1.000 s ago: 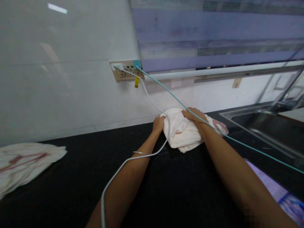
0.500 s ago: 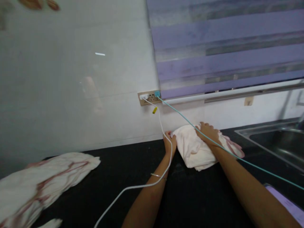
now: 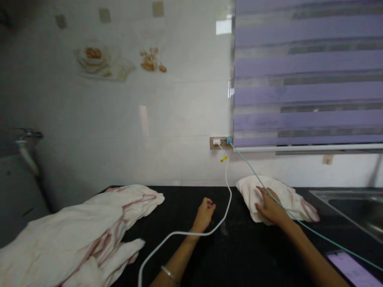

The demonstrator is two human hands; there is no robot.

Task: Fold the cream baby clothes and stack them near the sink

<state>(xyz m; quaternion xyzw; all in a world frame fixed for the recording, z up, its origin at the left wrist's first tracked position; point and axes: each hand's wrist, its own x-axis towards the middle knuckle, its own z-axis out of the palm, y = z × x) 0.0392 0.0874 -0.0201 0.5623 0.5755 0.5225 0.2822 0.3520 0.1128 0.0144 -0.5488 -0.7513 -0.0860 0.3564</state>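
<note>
A white cloth with pinkish edging (image 3: 249, 199) lies bunched on the black counter (image 3: 236, 255) against the wall. My right hand (image 3: 269, 205) is on its front side, thumb and fingers apart, not gripping it. To the left of that cloth, over the bare counter, is my left hand (image 3: 205, 215), its fingers curled in with nothing visible in them. A white cable (image 3: 229, 203) loops past my left wrist, and a thin teal cable (image 3: 311, 228) runs across in front of my right hand. A bangle circles my left forearm.
A larger heap of white, pink-striped fabric (image 3: 77, 227) covers the counter's left side. A metal sink (image 3: 329, 203) and a lit phone (image 3: 353, 265) are at the right. Both cables plug into a wall socket (image 3: 223, 142) beside a purple striped blind (image 3: 308, 93).
My left hand has come away from the cloth, back and to the left, with fingers curled. My right hand stays on the cloth. The view has tilted up and turned left.
</note>
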